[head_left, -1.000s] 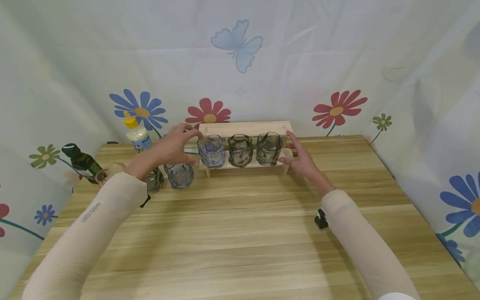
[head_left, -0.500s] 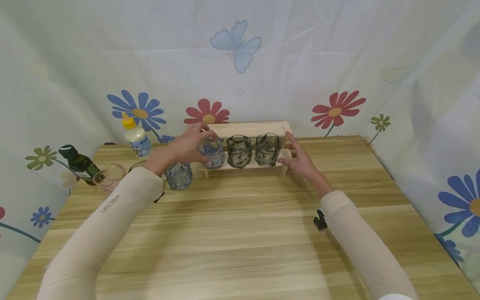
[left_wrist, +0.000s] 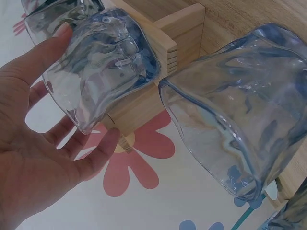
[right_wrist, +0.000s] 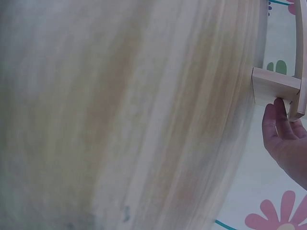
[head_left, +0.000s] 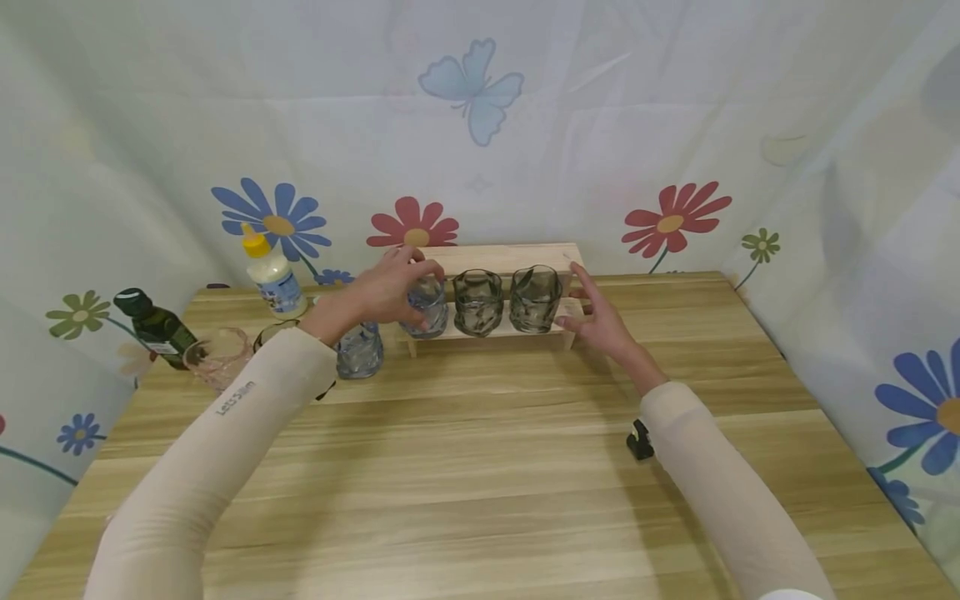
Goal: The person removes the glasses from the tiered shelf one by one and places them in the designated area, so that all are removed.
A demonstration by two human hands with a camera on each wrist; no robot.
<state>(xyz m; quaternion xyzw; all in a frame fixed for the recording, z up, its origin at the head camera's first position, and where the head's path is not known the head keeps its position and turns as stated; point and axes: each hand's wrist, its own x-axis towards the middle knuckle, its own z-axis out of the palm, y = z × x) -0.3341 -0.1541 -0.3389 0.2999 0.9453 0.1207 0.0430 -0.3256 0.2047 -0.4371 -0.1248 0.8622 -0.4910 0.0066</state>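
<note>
In the head view, a two-step wooden rack [head_left: 517,257] stands at the back of the table, bearing three glasses on its lower step. My left hand [head_left: 386,287] holds the leftmost, bluish glass [head_left: 433,312]; in the left wrist view its thumb and fingers lie on opposite sides of that glass. Beside it on the step stand a grey glass [head_left: 478,304] and another grey glass [head_left: 535,300]. My right hand [head_left: 606,323] grips the rack's right end, thumb at the lower front edge and index finger by the upper step. Its fingers [right_wrist: 278,112] touch the side piece in the right wrist view.
Left of the rack stand another bluish glass [head_left: 360,352], a pinkish glass [head_left: 217,358] and a partly hidden dark glass [head_left: 273,332]. A yellow-capped bottle [head_left: 276,279] and a dark green bottle [head_left: 155,325] stand further back and left. A patterned curtain [head_left: 480,192] closes the back.
My left hand has moved right, from beside the leftmost glass on the rack to around it. The right hand stays at the rack's end.
</note>
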